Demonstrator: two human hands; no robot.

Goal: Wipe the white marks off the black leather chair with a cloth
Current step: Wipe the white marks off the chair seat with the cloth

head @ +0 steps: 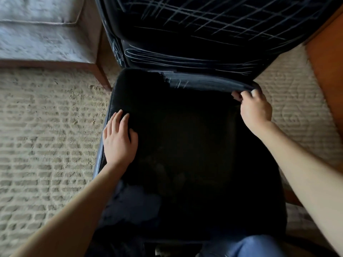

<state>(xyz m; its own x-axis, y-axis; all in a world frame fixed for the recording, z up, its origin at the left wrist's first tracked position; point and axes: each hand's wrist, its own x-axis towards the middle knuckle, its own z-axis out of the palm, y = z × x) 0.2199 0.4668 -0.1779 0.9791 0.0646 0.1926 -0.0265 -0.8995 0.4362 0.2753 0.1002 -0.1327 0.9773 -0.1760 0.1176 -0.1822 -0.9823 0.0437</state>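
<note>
The black leather chair [204, 52] stands in front of me, with white crossing lines all over its backrest. A dark fuzzy cloth [185, 145] lies spread over most of the seat. A white-smeared strip of the seat [196, 80] shows along the back edge, and a paler smudged patch [133, 203] shows at the front left. My left hand [117, 141] rests flat on the cloth near the seat's left edge, fingers straight. My right hand [254, 108] pinches the cloth's far right corner at the back right of the seat.
A light grey sofa [37, 34] with a wooden base stands at the upper left. Beige textured carpet [46, 136] surrounds the chair. An orange-brown wooden piece [326, 71] stands at the right. My knee in blue jeans [241, 245] shows at the bottom.
</note>
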